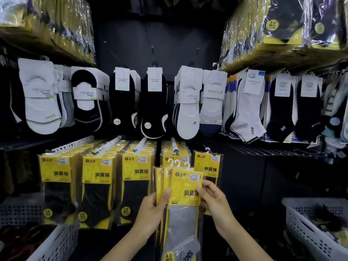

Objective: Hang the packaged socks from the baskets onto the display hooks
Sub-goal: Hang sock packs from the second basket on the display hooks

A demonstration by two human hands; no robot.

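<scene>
I hold a small stack of yellow sock packs (185, 187) upright in front of the lower display row, their white plastic hangers (178, 163) sticking up. The front pack shows grey socks. My left hand (153, 210) grips the stack's left edge, thumb on the front. My right hand (211, 198) pinches the front pack's right edge. Behind the stack, a display hook (174, 145) carries a row of the same yellow packs. To the right hangs a single pack (208, 166) on another hook.
Three more hooks of yellow packs (101, 174) fill the lower row to the left. Loose sock pairs (154, 102) hang above. A white perforated basket (310, 230) stands lower right, another basket (54, 243) lower left. Wrapped stock sits on upper shelves.
</scene>
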